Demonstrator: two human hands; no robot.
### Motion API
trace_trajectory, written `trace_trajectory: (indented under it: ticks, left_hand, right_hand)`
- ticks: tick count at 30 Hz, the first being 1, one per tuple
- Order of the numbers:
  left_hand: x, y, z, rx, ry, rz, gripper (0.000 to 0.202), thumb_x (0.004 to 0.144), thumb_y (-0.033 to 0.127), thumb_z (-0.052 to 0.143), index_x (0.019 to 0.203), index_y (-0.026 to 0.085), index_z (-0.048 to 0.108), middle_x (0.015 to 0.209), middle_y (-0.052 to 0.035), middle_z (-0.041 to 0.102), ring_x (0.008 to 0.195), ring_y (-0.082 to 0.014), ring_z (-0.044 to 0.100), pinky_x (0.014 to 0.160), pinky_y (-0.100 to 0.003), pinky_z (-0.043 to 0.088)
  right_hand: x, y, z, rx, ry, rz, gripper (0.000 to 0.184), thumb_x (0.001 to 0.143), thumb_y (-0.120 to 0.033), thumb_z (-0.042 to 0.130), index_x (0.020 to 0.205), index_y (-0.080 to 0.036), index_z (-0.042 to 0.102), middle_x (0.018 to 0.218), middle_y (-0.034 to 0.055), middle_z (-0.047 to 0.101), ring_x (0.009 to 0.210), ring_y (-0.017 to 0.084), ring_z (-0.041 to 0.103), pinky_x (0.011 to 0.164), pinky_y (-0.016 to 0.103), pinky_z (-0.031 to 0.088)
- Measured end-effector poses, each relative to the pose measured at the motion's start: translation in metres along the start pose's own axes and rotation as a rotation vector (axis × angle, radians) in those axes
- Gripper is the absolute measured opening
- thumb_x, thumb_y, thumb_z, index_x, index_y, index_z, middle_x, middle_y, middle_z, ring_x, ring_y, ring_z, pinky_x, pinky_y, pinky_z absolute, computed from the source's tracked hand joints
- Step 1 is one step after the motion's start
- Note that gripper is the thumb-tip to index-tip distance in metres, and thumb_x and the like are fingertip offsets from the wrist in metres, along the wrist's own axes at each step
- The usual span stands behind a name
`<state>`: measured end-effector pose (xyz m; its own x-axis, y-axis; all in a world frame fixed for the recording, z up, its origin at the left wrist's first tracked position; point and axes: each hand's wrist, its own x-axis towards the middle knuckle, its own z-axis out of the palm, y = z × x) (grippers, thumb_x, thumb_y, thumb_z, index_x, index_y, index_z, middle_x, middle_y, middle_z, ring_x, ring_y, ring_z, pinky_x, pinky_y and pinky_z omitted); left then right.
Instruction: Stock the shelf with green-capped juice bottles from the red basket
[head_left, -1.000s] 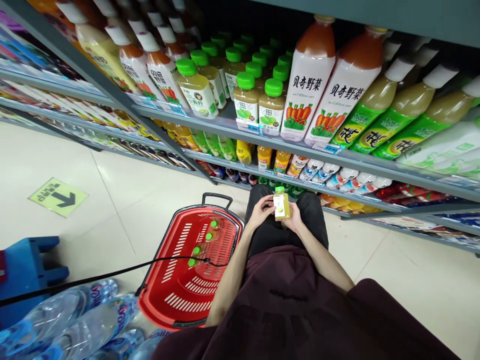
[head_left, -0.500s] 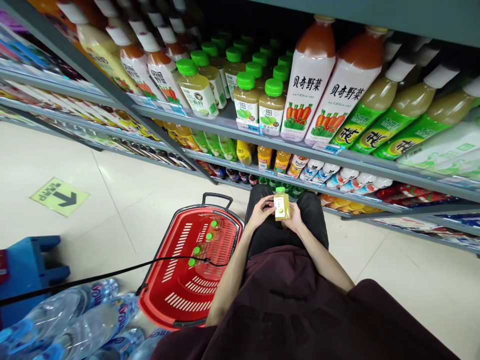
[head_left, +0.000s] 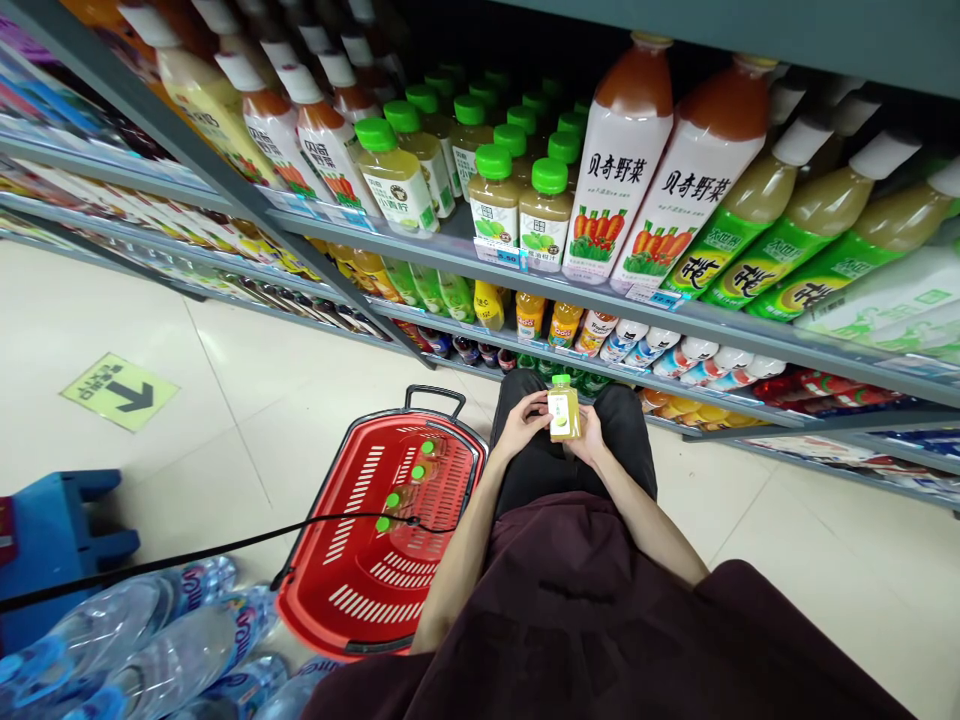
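A small juice bottle (head_left: 564,412) with a green cap and a pale label stands upright in front of my waist, held between both hands. My left hand (head_left: 519,421) grips its left side with the fingers curled round it. My right hand (head_left: 591,438) cups it from behind and below. On the floor to my left sits a red shopping basket (head_left: 352,590) with several green-capped bottles (head_left: 409,487) lying in it. More of the same green-capped bottles (head_left: 545,215) stand on the grey shelf (head_left: 480,262) ahead.
Tall carrot-juice bottles (head_left: 622,160) and green-labelled bottles (head_left: 795,240) fill the shelf to the right. Lower shelves hold small drinks. Packs of water bottles (head_left: 142,640) and a blue crate (head_left: 52,530) lie at the lower left. A green arrow sticker (head_left: 120,392) marks the floor.
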<state>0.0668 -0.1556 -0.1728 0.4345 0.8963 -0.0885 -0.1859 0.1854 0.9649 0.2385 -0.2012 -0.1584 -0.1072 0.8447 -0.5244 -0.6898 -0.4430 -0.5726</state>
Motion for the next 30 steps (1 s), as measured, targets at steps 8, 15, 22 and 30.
trace_trajectory:
  ticks: [8, 15, 22, 30]
  left_hand:
    - [0.001, -0.001, 0.0, -0.012, 0.014, 0.006, 0.061, 0.08, 0.038, 0.083, 0.135, 0.02, 0.062, 0.124, -0.0118, 0.066, 0.107, -0.0208, 0.064, 0.082, -0.029, 0.06]
    - [0.003, -0.003, 0.0, -0.028, 0.069, 0.0, 0.065, 0.075, 0.036, 0.088, 0.132, 0.02, 0.062, 0.119, -0.011, 0.067, 0.108, -0.0216, 0.065, 0.093, -0.035, 0.056]
    - [0.005, -0.01, -0.002, -0.056, 0.09, 0.0, 0.068, 0.074, 0.036, 0.087, 0.134, 0.02, 0.058, 0.124, -0.0122, 0.065, 0.116, -0.0245, 0.063, 0.102, -0.041, 0.052]
    - [0.005, -0.01, -0.002, -0.066, 0.067, -0.04, 0.072, 0.078, 0.038, 0.084, 0.142, 0.021, 0.055, 0.138, -0.0159, 0.062, 0.129, -0.0298, 0.059, 0.108, -0.044, 0.049]
  right_hand:
    - [0.003, 0.002, -0.003, 0.032, 0.0, 0.007, 0.048, 0.092, -0.045, 0.043, 0.117, -0.014, 0.07, 0.098, 0.0128, 0.08, 0.08, 0.029, 0.075, 0.054, 0.037, 0.061]
    - [0.009, 0.006, -0.008, 0.028, 0.031, 0.002, 0.039, 0.091, -0.041, 0.049, 0.115, -0.018, 0.07, 0.102, 0.009, 0.081, 0.085, 0.028, 0.075, 0.062, 0.04, 0.064]
    - [0.009, 0.008, -0.008, -0.017, 0.025, -0.017, 0.036, 0.086, -0.039, 0.064, 0.118, -0.025, 0.07, 0.114, 0.0046, 0.079, 0.103, 0.028, 0.074, 0.08, 0.04, 0.063]
    - [0.003, 0.008, -0.004, -0.226, -0.019, -0.111, 0.063, 0.074, -0.036, 0.084, 0.134, -0.036, 0.065, 0.137, 0.0009, 0.071, 0.119, 0.028, 0.068, 0.083, 0.035, 0.059]
